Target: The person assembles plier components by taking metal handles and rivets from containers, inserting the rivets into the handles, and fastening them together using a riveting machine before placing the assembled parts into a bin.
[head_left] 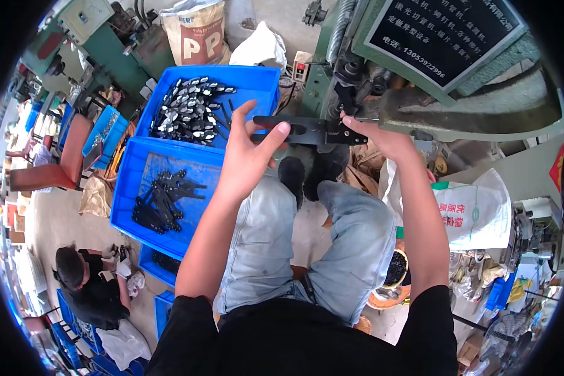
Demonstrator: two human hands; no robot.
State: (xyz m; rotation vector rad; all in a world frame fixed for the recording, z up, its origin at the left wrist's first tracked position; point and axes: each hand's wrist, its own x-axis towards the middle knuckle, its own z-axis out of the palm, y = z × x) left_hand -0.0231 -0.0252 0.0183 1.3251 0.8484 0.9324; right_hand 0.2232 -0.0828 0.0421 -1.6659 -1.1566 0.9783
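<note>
A long, flat black metal part [308, 130] with a slotted left end and small holes at its right end lies across both hands, under the head of a green machine [357, 28]. My left hand [247, 147] pinches its left end between thumb and fingers, with the index finger raised. My right hand [382, 136] grips the right end, its thumb beside the machine's dark tooling [351, 69]. The right hand's other fingers are mostly hidden. Left of my left hand, a blue bin [122, 182] holds a pile of similar black parts [166, 203].
Behind that stands another blue bin [263, 78] with black, shiny-tipped pieces [191, 109]. A curved machine arm [470, 116] overhangs my right hand. A white woven sack [473, 210] lies right of my knees, near a round container of small black pieces [396, 269]. Another person [94, 288] crouches at lower left.
</note>
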